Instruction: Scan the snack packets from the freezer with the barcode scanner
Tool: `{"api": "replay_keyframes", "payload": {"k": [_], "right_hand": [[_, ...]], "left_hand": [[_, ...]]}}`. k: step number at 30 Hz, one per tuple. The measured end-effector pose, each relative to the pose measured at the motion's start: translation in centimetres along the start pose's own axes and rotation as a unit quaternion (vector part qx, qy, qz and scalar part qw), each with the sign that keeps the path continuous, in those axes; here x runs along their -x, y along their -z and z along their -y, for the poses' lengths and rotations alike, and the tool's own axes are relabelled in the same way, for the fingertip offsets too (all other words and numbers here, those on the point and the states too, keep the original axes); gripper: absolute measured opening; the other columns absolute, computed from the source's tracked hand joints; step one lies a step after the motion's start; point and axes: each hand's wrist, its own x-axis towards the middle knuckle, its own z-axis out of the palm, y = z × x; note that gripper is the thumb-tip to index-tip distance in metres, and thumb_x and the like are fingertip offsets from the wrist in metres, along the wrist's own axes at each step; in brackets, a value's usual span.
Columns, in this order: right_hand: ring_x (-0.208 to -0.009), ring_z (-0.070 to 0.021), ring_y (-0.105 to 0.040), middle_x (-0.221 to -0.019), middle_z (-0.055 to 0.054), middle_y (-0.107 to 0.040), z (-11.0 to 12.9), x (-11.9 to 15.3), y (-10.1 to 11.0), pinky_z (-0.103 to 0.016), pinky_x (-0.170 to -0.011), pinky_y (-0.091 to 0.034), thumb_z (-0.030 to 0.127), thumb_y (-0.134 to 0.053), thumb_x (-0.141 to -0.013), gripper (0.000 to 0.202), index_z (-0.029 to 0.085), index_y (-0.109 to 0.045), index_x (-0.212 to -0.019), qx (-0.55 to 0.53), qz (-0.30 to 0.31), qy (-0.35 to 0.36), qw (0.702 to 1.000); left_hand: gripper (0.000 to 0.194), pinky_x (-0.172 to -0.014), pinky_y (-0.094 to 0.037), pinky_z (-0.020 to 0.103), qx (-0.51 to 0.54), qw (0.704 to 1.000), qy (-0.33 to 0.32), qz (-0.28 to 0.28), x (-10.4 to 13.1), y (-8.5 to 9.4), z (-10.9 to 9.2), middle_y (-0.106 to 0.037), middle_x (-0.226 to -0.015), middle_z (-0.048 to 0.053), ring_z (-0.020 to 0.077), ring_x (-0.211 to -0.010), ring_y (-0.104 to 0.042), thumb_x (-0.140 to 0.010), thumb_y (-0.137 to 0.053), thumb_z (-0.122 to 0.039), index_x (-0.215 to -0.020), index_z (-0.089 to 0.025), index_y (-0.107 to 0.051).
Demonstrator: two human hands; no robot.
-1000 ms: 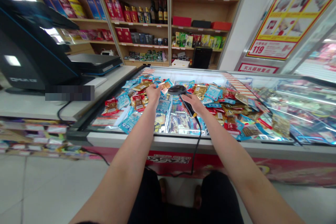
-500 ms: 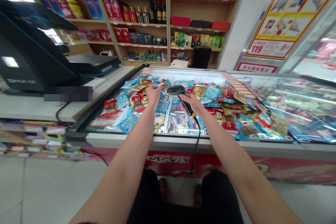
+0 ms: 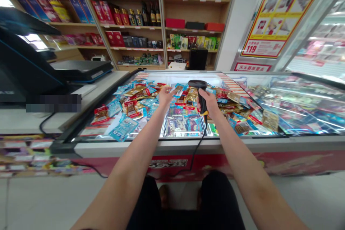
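My left hand (image 3: 165,95) pinches the edge of a small blue snack packet (image 3: 179,90) above the glass-topped freezer. To its right, my right hand (image 3: 208,101) is wrapped round the handle of a black barcode scanner (image 3: 198,84). The scanner is upright, its wide head above my fingers, and a black cord (image 3: 197,145) hangs from its base. Beneath and around both hands lie many blue, red and gold snack packets, among them a gold packet (image 3: 192,94) just left of the scanner.
At the left, a dark weighing machine (image 3: 82,70) stands on a pale counter (image 3: 107,85). The freezer's front rim (image 3: 113,147) runs across before me. Shelves with boxes and bottles (image 3: 129,27) rise behind, and a red and yellow poster (image 3: 279,14) hangs at the right.
The scanner has moved right in my right hand and turned more upright. My left hand has shifted slightly right in view with the packet. The whole view has turned a little to the right.
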Motion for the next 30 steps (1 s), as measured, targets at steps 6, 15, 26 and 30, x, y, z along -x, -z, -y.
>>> {"api": "replay_keyframes", "payload": {"k": [6,15,26,30], "right_hand": [[-0.035,-0.0112,-0.05,-0.054,0.004,-0.06,1.8,1.0,4.4,-0.023,-0.03,-0.041,0.058,-0.079,-0.074,0.047,0.018,-0.061,-0.091,-0.027,-0.081,0.033,0.996],[-0.034,-0.0112,-0.049,-0.052,0.004,-0.059,1.3,2.1,6.1,-0.023,-0.028,-0.04,0.056,-0.078,-0.076,0.043,0.019,-0.06,-0.088,-0.031,-0.113,0.011,0.993],[-0.034,-0.0105,-0.05,-0.053,0.003,-0.06,-0.1,1.6,2.1,-0.022,-0.028,-0.041,0.055,-0.079,-0.077,0.042,0.019,-0.058,-0.083,-0.007,-0.061,-0.017,0.998],[-0.033,-0.0107,-0.049,-0.05,0.003,-0.059,-0.9,1.1,-1.0,-0.022,-0.029,-0.041,0.052,-0.076,-0.081,0.039,0.019,-0.056,-0.079,0.014,-0.028,-0.033,0.999]], "left_hand": [[0.02,-0.085,-0.056,0.034,-0.086,0.989,-0.076,0.093,2.6,-7.8,0.4,-0.074,-0.088,0.005,0.0198,-0.084,-0.07,-0.071,-0.077,-0.016,-0.09,-0.016,-0.072],[0.022,-0.109,-0.049,0.038,-0.351,0.877,-0.271,0.184,5.9,-9.1,0.3,-0.075,-0.12,0.01,0.0272,-0.121,-0.066,-0.082,-0.07,-0.017,-0.102,-0.018,-0.079],[0.039,-0.104,-0.05,0.035,-0.567,0.787,-0.182,0.161,3.5,1.8,-1.8,-0.071,-0.127,0.015,0.0283,-0.12,-0.066,-0.085,-0.059,-0.013,-0.121,-0.015,-0.074],[0.05,-0.106,-0.048,0.039,-0.68,0.712,-0.127,0.121,2.7,6.9,-3.0,-0.066,-0.132,0.024,0.0356,-0.126,-0.062,-0.081,-0.071,-0.03,-0.125,-0.008,-0.07]]}}
